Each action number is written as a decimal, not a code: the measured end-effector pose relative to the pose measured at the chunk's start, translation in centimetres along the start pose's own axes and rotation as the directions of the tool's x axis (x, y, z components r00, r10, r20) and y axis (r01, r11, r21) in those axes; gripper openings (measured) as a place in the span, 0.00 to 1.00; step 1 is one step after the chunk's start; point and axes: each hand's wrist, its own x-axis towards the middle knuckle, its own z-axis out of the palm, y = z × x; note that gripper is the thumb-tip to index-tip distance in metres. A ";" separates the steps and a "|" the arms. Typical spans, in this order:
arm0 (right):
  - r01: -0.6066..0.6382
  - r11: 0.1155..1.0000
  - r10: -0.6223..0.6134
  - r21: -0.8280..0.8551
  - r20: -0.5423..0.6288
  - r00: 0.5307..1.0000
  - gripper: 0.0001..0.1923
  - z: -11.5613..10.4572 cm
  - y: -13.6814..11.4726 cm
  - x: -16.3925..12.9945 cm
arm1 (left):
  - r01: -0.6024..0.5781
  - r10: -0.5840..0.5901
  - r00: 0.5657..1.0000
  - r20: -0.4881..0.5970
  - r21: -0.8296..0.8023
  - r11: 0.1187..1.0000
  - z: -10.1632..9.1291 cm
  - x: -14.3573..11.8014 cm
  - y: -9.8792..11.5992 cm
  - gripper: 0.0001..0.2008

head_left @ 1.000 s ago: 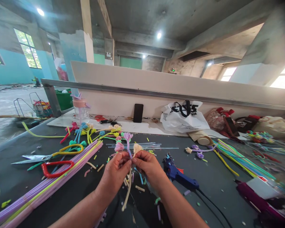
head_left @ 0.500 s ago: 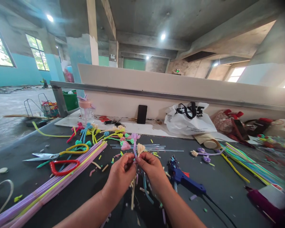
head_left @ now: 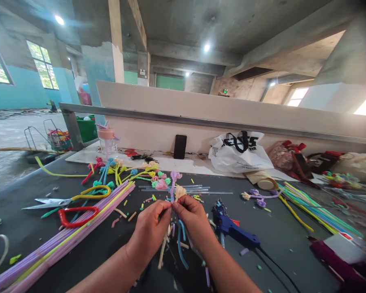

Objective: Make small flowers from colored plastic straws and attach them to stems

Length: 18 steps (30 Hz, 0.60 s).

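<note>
My left hand and my right hand meet at the front middle of the table, thumbs and fingertips pinched together on a pipe-cleaner flower. Its purple head and fuzzy stem stick up above my fingertips. A cream pipe-cleaner flower shows just above my right fingers. Below the hands hang a blue stem and a cream stem; where they join is hidden by my fingers. A pink flower appears beyond my left hand. Right of my right hand lies a blue glue gun.
Scissors with red and yellow handles lie on a bundle of pipe cleaners at left. Clear glue sticks, a phone and a white bag are farther back. More pipe cleaners lie right, with scraps scattered about.
My view has shifted slightly, so the surroundings appear a little farther left. The blue and cream stems below my hands have swung and show more clearly. Both hands keep their pinch.
</note>
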 end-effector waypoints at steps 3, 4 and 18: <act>-0.010 0.999 0.011 0.040 -0.004 1.000 0.12 0.1 0.4 0.1 | -0.005 0.005 1.000 -0.004 0.019 1.000 -0.1 0.0 0.1 0.06; -0.011 0.998 0.011 0.061 -0.002 1.000 0.11 0.1 0.6 0.1 | 0.001 -0.001 1.000 -0.004 0.019 1.000 -0.1 0.0 0.2 0.06; -0.062 0.983 0.065 0.173 -0.011 0.998 0.10 0.3 0.4 -0.1 | -0.030 0.030 1.000 0.005 0.071 0.997 -0.1 -0.1 0.0 0.07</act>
